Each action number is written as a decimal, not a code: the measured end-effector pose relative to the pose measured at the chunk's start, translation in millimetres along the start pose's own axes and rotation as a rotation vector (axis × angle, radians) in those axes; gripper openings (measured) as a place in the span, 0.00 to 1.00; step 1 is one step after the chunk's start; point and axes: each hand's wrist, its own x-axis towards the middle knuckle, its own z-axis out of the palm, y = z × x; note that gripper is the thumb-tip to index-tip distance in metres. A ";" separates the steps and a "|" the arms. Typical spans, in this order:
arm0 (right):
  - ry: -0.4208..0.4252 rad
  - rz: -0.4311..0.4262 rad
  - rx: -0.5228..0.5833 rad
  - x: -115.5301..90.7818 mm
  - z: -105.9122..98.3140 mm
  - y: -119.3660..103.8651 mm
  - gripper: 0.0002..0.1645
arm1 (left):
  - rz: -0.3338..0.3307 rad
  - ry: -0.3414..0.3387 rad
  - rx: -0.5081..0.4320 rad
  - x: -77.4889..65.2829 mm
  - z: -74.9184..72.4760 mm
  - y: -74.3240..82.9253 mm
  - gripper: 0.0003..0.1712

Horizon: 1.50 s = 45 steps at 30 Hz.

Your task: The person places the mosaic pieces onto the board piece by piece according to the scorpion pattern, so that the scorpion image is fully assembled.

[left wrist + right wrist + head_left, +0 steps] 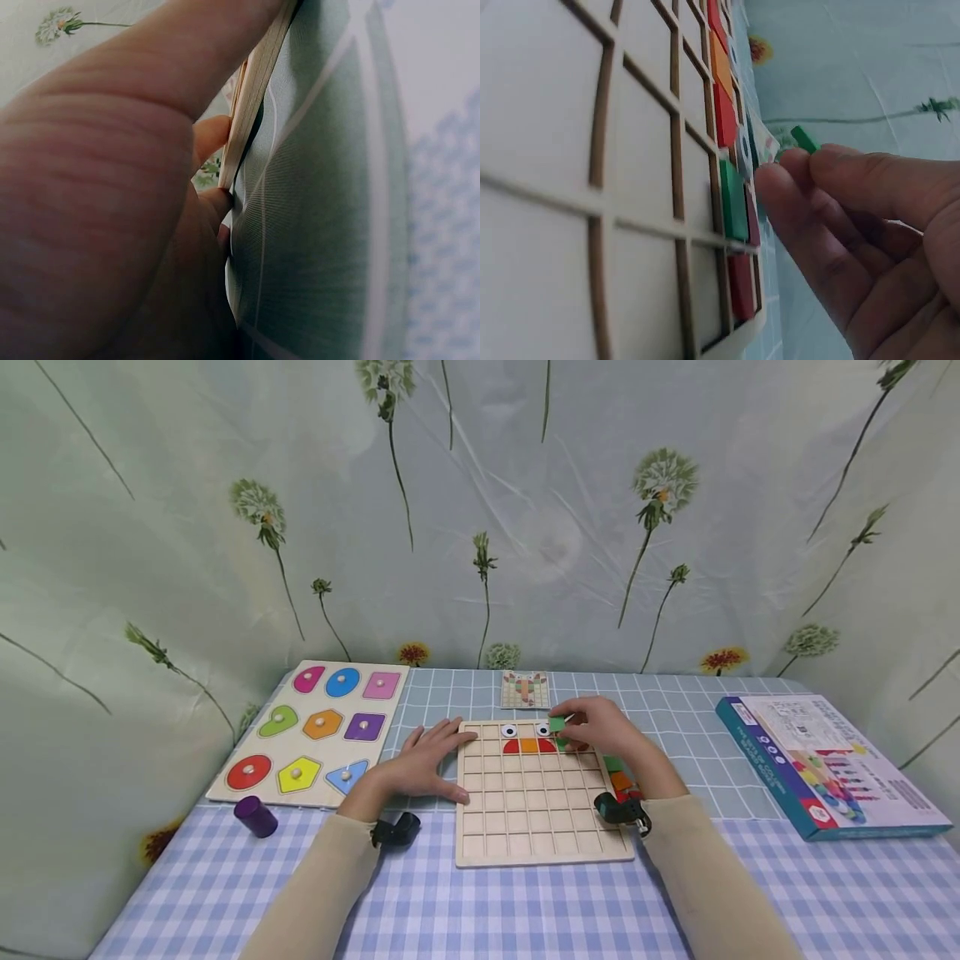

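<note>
A wooden grid board (540,810) lies on the table in front of me. Eye tiles (509,731), an orange tile (529,746) and red pieces (511,747) sit in its upper rows. My left hand (420,766) rests along the board's left edge, fingers and thumb extended and touching it. Above the top right of the board, my right hand (603,727) pinches a small green tile (804,139) between thumb and fingers. Below that hand, the right wrist view shows another green tile (733,201) and a dark red piece (740,286) in the grid.
Loose coloured pieces (621,781) lie partly hidden under my right wrist. Behind the board is a small pattern card (525,700). A knobbed shape puzzle (300,739) and a purple cylinder (256,817) are at left; a flat box (832,768) lies at right.
</note>
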 end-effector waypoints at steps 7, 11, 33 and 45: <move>-0.022 -0.078 -0.010 5.3 7.2 -16.7 0.19 | 0.006 0.008 -0.003 0.2 1.6 -2.1 0.58; -0.021 -0.130 -0.072 10.6 15.9 -25.3 0.16 | 0.012 0.005 -0.008 -0.5 0.9 -2.1 0.58; -0.096 -0.167 -0.185 31.0 57.9 -43.7 0.12 | 0.027 0.008 -0.012 -1.0 1.7 -2.3 0.58; -0.085 -0.129 -0.273 32.6 67.4 -53.8 0.07 | 0.031 0.013 -0.009 -0.9 1.8 -3.1 0.58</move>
